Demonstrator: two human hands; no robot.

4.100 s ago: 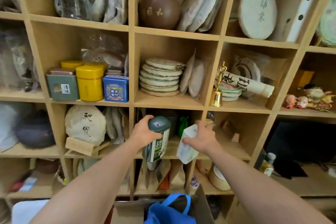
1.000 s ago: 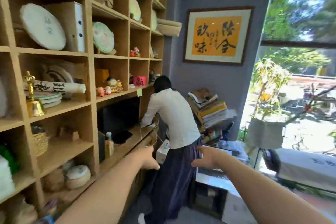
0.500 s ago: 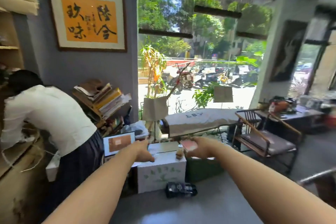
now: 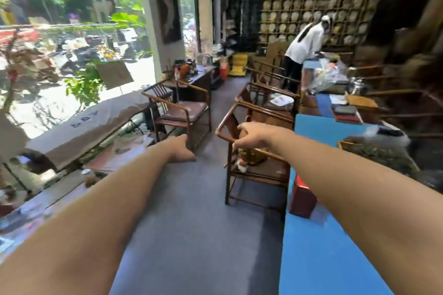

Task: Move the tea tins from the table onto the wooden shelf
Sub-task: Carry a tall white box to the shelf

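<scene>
Both arms reached forward over grey floor: left hand (image 4: 180, 149) loosely curled, right hand (image 4: 252, 135) half-open (both empty), beside a blue-covered table (image 4: 321, 242).

Head-height view, forward and slightly down along grey floor (image 4: 191, 235), blue table (image 4: 318, 258) close at right.

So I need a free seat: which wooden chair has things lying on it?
The nearest chair, beside the blue table; the window-side chair is bare.
</scene>
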